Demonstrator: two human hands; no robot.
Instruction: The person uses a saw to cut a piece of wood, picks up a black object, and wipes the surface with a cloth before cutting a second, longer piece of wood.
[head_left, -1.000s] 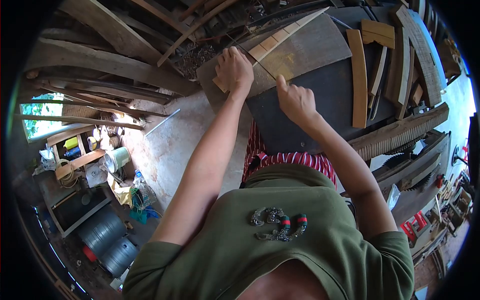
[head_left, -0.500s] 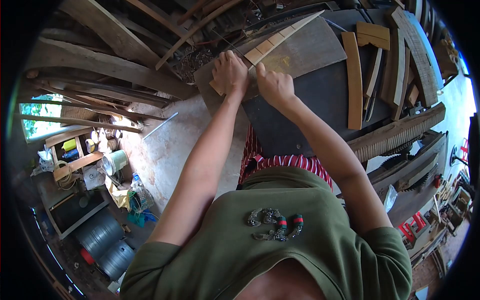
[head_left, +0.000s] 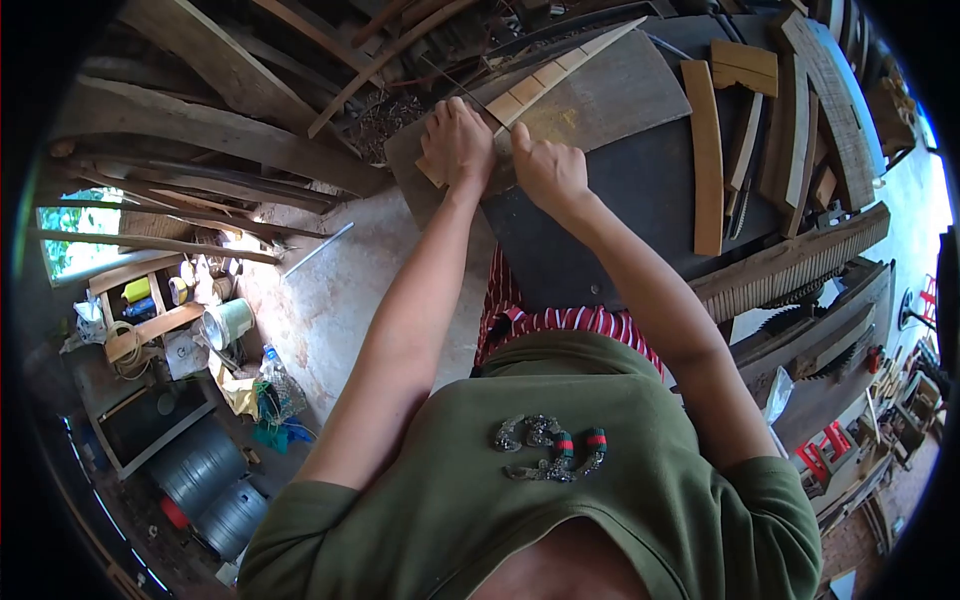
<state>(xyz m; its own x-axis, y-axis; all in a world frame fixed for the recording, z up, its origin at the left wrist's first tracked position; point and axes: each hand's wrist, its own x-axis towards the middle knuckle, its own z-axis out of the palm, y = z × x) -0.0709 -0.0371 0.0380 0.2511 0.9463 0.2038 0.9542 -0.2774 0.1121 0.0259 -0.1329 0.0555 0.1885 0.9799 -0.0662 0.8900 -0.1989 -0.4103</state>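
Observation:
A pale tapered wooden strip [head_left: 565, 66] with several dark cross-lines lies slantwise on a worn board [head_left: 630, 95]. My left hand [head_left: 459, 148] is closed over the strip's near end, pressing it against the board; a bit of wood shows beyond the fingers. My right hand [head_left: 553, 170] is curled into a fist just to the right, thumb side up. From it a thin dark saw blade [head_left: 462, 87], seen edge-on, crosses the strip beside my left hand and points away to the upper left. The fist hides the saw's handle.
Under the board is a dark machine table [head_left: 620, 220]. On its right lie a curved wooden piece [head_left: 707, 160], a notched block [head_left: 745, 68] and several slats. Long timbers [head_left: 220, 130] lean at the left. A white bucket [head_left: 228, 322] and metal drums [head_left: 205, 480] stand lower left.
The view has shifted very slightly. Both hands keep nearly the same places on the strip and the saw, with the blade still across the wood.

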